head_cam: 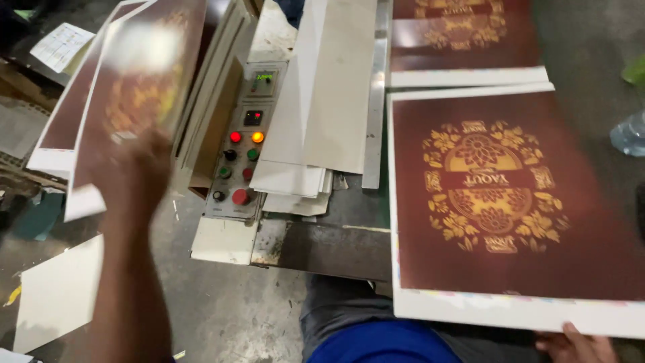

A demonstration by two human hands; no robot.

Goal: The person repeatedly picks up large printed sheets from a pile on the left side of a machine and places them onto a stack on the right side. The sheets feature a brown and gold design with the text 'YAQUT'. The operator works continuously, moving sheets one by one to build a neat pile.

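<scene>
My left hand [138, 171] is raised at the left and holds a large dark red printed sheet [138, 81] with a gold ornament, blurred by motion and tilted upright. My right hand [574, 344] shows only at the bottom right edge, its fingers touching the near white border of another dark red sheet [500, 202] with a gold floral pattern, which lies flat on the machine bed. A further printed sheet [463, 37] lies beyond it at the top.
A grey control panel [240, 144] with lit red and orange lamps, green and red buttons and small displays sits in the middle. White boards [322, 101] lean beside it. A white sheet [57, 296] lies on the concrete floor. A plastic bottle [628, 133] is at the right edge.
</scene>
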